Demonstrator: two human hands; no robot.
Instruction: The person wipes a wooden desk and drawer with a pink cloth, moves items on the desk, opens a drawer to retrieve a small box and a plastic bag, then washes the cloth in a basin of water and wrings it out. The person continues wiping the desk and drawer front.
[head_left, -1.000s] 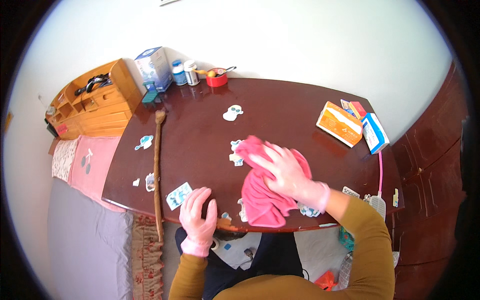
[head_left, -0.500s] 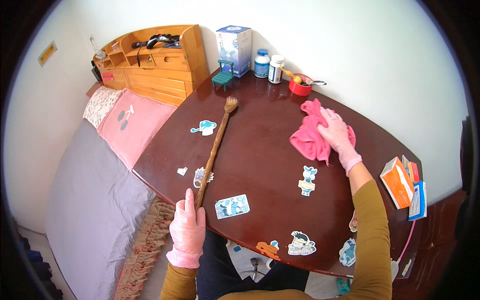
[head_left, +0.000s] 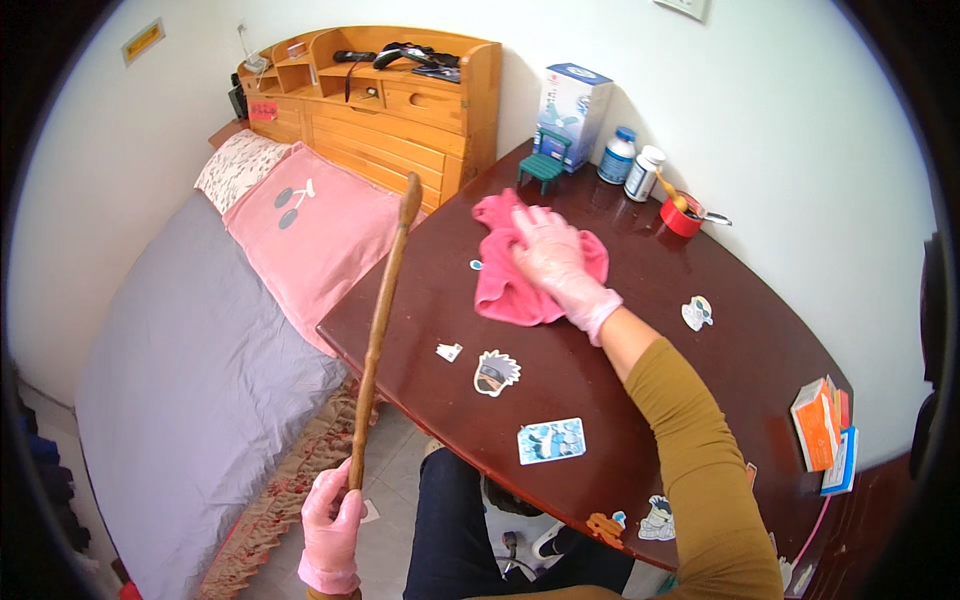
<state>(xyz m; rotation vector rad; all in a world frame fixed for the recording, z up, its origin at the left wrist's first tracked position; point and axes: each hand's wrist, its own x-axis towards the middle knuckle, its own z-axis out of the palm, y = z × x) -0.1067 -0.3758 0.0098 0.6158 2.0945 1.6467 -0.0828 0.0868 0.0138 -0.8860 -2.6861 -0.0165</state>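
Observation:
My left hand (head_left: pixel 331 525), in a thin pink glove, grips the lower end of a wooden back scratcher (head_left: pixel 378 325) beside the table's left edge. The back scratcher stands nearly upright, its far end up by the headboard. On the dark red-brown table (head_left: pixel 650 370), my gloved right hand (head_left: pixel 555 258) presses down on a crumpled pink cloth (head_left: pixel 520 298) and holds it, its fingers slightly blurred. One sticker (head_left: pixel 476 265) peeks out beside the cloth's left edge. Nearer me lie a cartoon head sticker (head_left: pixel 496 372) and a rectangular blue sticker (head_left: pixel 551 441).
Along the wall stand a small green toy chair (head_left: pixel 543 165), a blue-white box (head_left: pixel 575 110), two bottles (head_left: pixel 617 155) and a red round container (head_left: pixel 681 217). An orange tissue pack (head_left: pixel 815 425) sits at the right edge. The bed (head_left: pixel 200 370) is to the left.
My right hand has slid the pink cloth leftward over the table. My left hand has lifted the back scratcher off the tabletop and moved it left. The view has turned left.

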